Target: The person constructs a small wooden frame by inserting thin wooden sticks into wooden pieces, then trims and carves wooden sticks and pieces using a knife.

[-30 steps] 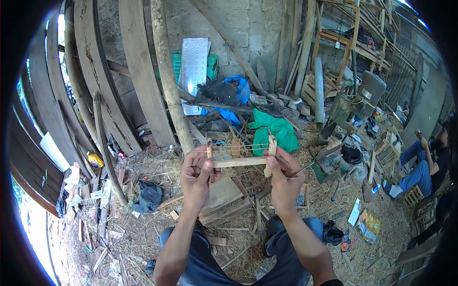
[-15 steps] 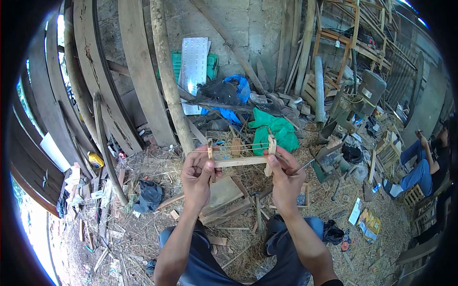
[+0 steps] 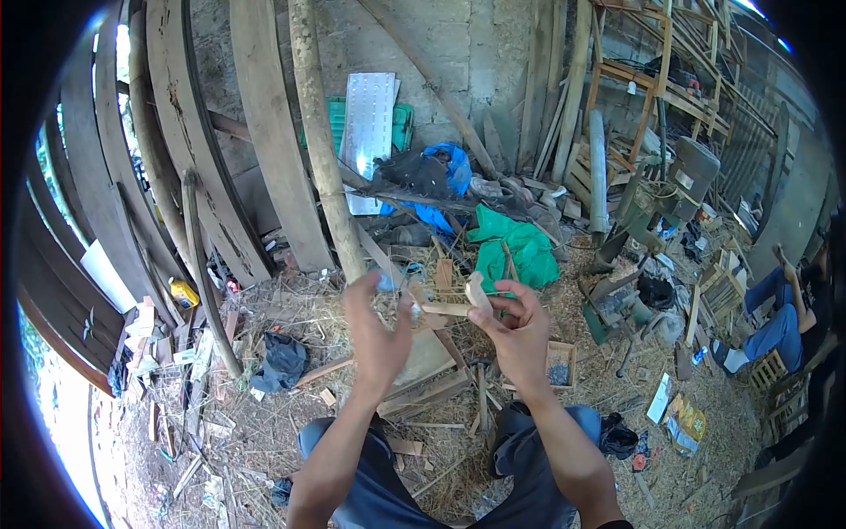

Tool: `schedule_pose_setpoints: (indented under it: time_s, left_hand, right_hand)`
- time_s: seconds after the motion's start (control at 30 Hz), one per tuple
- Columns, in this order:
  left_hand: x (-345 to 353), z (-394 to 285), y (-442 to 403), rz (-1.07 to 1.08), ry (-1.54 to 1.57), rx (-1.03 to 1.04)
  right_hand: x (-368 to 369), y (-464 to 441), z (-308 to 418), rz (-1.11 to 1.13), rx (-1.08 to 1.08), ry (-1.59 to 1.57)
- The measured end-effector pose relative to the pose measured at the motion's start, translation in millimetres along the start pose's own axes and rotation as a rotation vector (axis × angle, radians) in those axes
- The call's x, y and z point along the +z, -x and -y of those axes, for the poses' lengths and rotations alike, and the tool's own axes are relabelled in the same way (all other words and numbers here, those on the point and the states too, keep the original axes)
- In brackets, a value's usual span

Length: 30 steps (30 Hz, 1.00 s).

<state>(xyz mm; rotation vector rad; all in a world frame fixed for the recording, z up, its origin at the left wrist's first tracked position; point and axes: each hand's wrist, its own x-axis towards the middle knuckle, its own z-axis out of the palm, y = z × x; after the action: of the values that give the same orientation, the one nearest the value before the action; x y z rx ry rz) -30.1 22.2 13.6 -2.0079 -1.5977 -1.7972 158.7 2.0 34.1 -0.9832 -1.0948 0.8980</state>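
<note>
A small frame of pale wooden pieces (image 3: 448, 309) is held up in front of me, tilted, with its right end in my right hand (image 3: 518, 339). The thumb and fingers of that hand pinch the upright end piece. My left hand (image 3: 377, 339) is beside the frame's left end, blurred, with thumb and fingers apart and nothing visible between them. The thin strands of the frame cannot be made out now.
Below my hands lie a wooden block (image 3: 421, 360), a hammer (image 3: 481, 388) and a small wooden box (image 3: 560, 363). A green sheet (image 3: 511, 247) lies ahead. At the right a seated person (image 3: 780, 313) is beside a metal machine (image 3: 670, 185). Planks (image 3: 282, 132) lean at the left.
My left hand has let go of the frame's left end and opened. The frame has turned and tilted in my right hand. The view has shifted slightly.
</note>
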Motion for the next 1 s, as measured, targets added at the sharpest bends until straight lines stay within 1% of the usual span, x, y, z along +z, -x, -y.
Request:
schedule_pose_setpoints:
  time_s: [0.03,0.07,0.1,0.13,0.17,0.23,0.27,0.33,0.4,0.47,0.5,0.53,0.57,0.6,0.67,0.7,0.73,0.77,0.8,0.83,0.9,0.93,1.0]
  left_hand:
    - [-10,-11,-9,0.208,0.053,0.122]
    - [-13,-17,-10,0.207,0.047,0.123]
    - [-13,-22,-9,0.318,0.099,0.15]
    - [-11,-25,-7,0.427,0.155,0.173]
    - [-8,-21,-2,0.423,0.156,0.166]
    - [-2,-12,5,0.479,0.202,0.089]
    - [-1,-8,5,0.479,0.2,0.087]
    - [-1,-9,0,0.652,0.471,-0.179]
    - [1,-3,3,0.657,0.511,-0.218]
    - [1,-2,4,0.66,0.551,-0.256]
    - [2,-3,5,0.619,0.599,-0.318]
    - [2,-3,4,0.576,0.646,-0.378]
    - [1,-2,3,0.572,0.644,-0.378]
    - [1,1,3,0.572,0.648,-0.421]
    - [2,4,3,0.568,0.649,-0.466]
    - [4,4,4,0.504,0.694,-0.488]
    - [5,3,5,0.442,0.74,-0.509]
    - [6,2,5,0.441,0.739,-0.512]
    - [7,0,5,0.39,0.754,-0.489]
    - [8,-1,4,0.339,0.769,-0.465]
    - [11,3,6,0.333,0.756,-0.471]
    - [12,4,6,0.325,0.743,-0.475]
    - [11,4,7,0.325,0.771,-0.5]
  right_hand:
    - [-2,-1,4,0.077,0.0,0.099]
    - [-4,-2,7,0.152,0.001,0.199]
    - [-5,-2,10,0.154,0.004,0.198]
    - [-6,-1,14,0.211,0.005,0.224]
    - [-7,-1,16,0.269,0.005,0.25]
    - [-5,0,14,0.301,0.033,0.274]
    - [-4,0,12,0.327,0.058,0.297]
    - [-4,0,18,0.354,0.064,0.277]
    - [-5,-1,15,0.384,0.069,0.256]
    - [-10,-3,-2,0.349,-0.01,-0.045]
    - [-15,-6,-3,0.354,-0.01,-0.046]
    - [-23,-11,-4,0.37,0.053,-0.054]
    - [-28,-14,-4,0.386,0.118,-0.063]
    - [-30,-15,-4,0.391,0.119,-0.063]
    - [-30,-17,-5,0.37,0.084,0.122]
    - [-26,-17,-12,0.309,-0.026,0.089]
    - [-23,-14,-2,0.311,-0.025,0.088]
    - [-19,-10,16,0.296,0.111,0.179]
    - [-17,-7,26,0.278,0.245,0.271]
    - [-16,-7,24,0.279,0.245,0.271]
    - [-15,-3,20,0.416,0.04,0.598]
    - [-14,1,18,0.416,0.041,0.597]
    - [-9,10,15,0.465,-0.103,0.528]
